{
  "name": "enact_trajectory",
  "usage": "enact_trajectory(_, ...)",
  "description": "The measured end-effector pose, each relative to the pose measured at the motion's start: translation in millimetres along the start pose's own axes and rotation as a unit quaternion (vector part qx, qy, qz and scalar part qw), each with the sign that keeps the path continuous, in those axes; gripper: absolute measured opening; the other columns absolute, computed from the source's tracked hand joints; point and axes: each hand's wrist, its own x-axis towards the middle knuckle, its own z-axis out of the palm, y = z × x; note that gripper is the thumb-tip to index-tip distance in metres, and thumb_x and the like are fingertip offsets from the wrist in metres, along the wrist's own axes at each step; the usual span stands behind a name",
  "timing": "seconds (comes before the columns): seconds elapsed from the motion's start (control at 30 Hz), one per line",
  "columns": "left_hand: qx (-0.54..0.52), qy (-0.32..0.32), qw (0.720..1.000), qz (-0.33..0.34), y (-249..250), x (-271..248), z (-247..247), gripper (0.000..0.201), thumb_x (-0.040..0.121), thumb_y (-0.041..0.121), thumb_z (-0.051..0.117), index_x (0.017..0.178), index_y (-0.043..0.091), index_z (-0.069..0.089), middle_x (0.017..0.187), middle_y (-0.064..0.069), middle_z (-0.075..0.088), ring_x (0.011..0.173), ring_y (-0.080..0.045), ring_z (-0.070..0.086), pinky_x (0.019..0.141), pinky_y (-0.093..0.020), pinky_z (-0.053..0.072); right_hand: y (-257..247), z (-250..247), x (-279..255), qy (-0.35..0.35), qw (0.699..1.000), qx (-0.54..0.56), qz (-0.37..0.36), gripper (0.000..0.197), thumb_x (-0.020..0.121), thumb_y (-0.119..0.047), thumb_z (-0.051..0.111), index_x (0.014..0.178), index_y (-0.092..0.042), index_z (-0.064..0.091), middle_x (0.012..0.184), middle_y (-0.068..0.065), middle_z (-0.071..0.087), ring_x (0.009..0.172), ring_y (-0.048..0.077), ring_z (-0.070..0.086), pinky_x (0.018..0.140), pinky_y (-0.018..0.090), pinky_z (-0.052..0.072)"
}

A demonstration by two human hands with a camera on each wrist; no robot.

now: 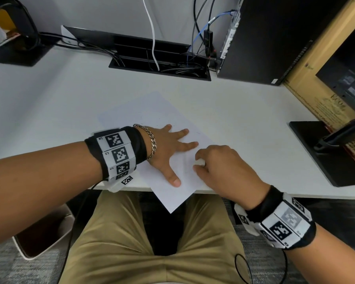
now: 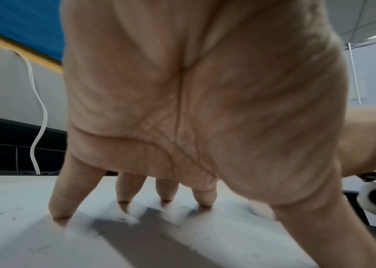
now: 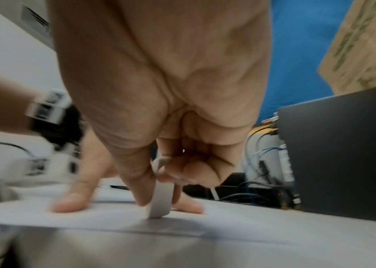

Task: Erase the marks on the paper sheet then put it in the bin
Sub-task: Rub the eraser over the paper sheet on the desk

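A white paper sheet (image 1: pixel 152 115) lies askew on the white desk (image 1: pixel 244 111), its near corner hanging over the desk's front edge. My left hand (image 1: pixel 172 148) rests flat on the sheet with fingers spread, pressing it down; the left wrist view shows the fingertips (image 2: pixel 60 214) touching the paper (image 2: pixel 44 241). My right hand (image 1: pixel 217 165) sits just right of the left and pinches a white eraser (image 1: pixel 200 162). In the right wrist view the eraser (image 3: pixel 160 201) stands on end with its tip on the paper (image 3: pixel 67 217), held between thumb and fingers.
A bin (image 1: pixel 43 232) stands on the floor at lower left, under my left forearm. A cable tray (image 1: pixel 160 56) with wires runs along the back of the desk. At right are a black computer tower (image 1: pixel 275 37), a cardboard box (image 1: pixel 320 64) and a monitor base (image 1: pixel 324 150).
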Motion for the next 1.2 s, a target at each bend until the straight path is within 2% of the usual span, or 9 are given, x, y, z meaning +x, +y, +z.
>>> enact_trajectory(0.1, 0.002, -0.002, 1.000, 0.001, 0, 0, 0, 0.130, 0.067, 0.092, 0.065, 0.154, 0.058, -0.025, 0.167, 0.014, -0.034, 0.157, -0.039, -0.021, 0.123, -0.070, 0.012, -12, 2, -7, -0.037, 0.998, 0.015, -0.042, 0.030, 0.101, -0.040, 0.052, 0.118, -0.021, 0.068, 0.094, -0.004, 0.059, 0.086, 0.018, 0.059, 0.076, 0.033, 0.050)
enact_trajectory(0.27, 0.003, -0.001, 1.000, -0.005, 1, 2, 1, 0.130, 0.066, 0.093, 0.065, 0.154, 0.059, -0.025, 0.167, 0.016, -0.033, 0.158, -0.039, -0.020, 0.121, -0.073, 0.016, 7, -6, 11, -0.004, 0.999, 0.023, 0.028, 0.032, 0.099, -0.041, 0.056, 0.124, -0.025, 0.068, 0.104, 0.001, 0.069, 0.099, 0.023, 0.064, 0.080, 0.032, 0.050)
enact_trajectory(0.37, 0.006, 0.000, 1.000, 0.000, -1, 3, 2, 0.131, 0.065, 0.094, 0.064, 0.154, 0.058, -0.025, 0.167, 0.015, -0.033, 0.158, -0.040, -0.020, 0.120, -0.075, 0.014, -10, 2, 1, -0.019, 0.999, -0.025, -0.024, 0.030, 0.101, -0.040, 0.051, 0.113, -0.018, 0.069, 0.097, 0.001, 0.066, 0.089, 0.022, 0.063, 0.080, 0.038, 0.053)
enact_trajectory(0.43, 0.007, 0.002, 1.000, 0.002, -1, 3, 2, 0.131, 0.066, 0.094, 0.063, 0.154, 0.058, -0.025, 0.167, 0.014, -0.034, 0.158, -0.040, -0.020, 0.121, -0.075, 0.013, -16, 3, -5, -0.039, 0.998, 0.001, -0.045, 0.030, 0.101, -0.040, 0.052, 0.113, -0.019, 0.069, 0.097, -0.001, 0.064, 0.089, 0.021, 0.063, 0.077, 0.035, 0.051)
enact_trajectory(0.57, 0.006, 0.001, 1.000, -0.004, 1, 2, 1, 0.130, 0.067, 0.093, 0.064, 0.154, 0.058, -0.026, 0.167, 0.015, -0.033, 0.158, -0.039, -0.020, 0.120, -0.074, 0.016, 8, -4, 13, -0.004, 1.000, 0.008, 0.025, 0.031, 0.098, -0.042, 0.055, 0.121, -0.026, 0.068, 0.103, 0.000, 0.068, 0.100, 0.024, 0.063, 0.076, 0.030, 0.041)
enact_trajectory(0.73, -0.003, 0.000, 1.000, 0.001, 0, 1, 2, 0.130, 0.067, 0.093, 0.065, 0.154, 0.058, -0.025, 0.167, 0.015, -0.034, 0.157, -0.038, -0.022, 0.121, -0.074, 0.012, -9, 3, 0, -0.025, 0.999, -0.032, -0.033, 0.028, 0.099, -0.039, 0.051, 0.105, -0.018, 0.069, 0.092, -0.001, 0.062, 0.086, 0.023, 0.062, 0.076, 0.038, 0.052)
enact_trajectory(0.9, 0.003, 0.000, 1.000, -0.004, 1, 2, 1, 0.130, 0.066, 0.094, 0.064, 0.154, 0.057, -0.025, 0.167, 0.015, -0.033, 0.158, -0.039, -0.021, 0.120, -0.075, 0.015, 11, -7, 17, -0.003, 0.999, -0.015, 0.029, 0.031, 0.098, -0.041, 0.055, 0.119, -0.023, 0.069, 0.105, 0.001, 0.069, 0.099, 0.024, 0.063, 0.077, 0.030, 0.044)
enact_trajectory(1.07, 0.004, -0.002, 1.000, -0.002, 1, 1, 1, 0.130, 0.068, 0.093, 0.064, 0.154, 0.056, -0.026, 0.167, 0.014, -0.034, 0.157, -0.039, -0.022, 0.121, -0.074, 0.014, -9, 3, 4, -0.031, 0.999, -0.026, -0.025, 0.028, 0.097, -0.040, 0.053, 0.103, -0.018, 0.069, 0.089, 0.000, 0.064, 0.085, 0.023, 0.064, 0.076, 0.039, 0.054)
enact_trajectory(1.2, 0.002, -0.004, 1.000, -0.006, 1, 2, 1, 0.130, 0.066, 0.093, 0.064, 0.154, 0.057, -0.026, 0.167, 0.015, -0.034, 0.157, -0.040, -0.021, 0.120, -0.074, 0.015, 9, -5, 20, -0.016, 0.999, -0.004, 0.041, 0.031, 0.095, -0.046, 0.055, 0.113, -0.026, 0.069, 0.095, -0.001, 0.067, 0.096, 0.025, 0.063, 0.078, 0.034, 0.049)
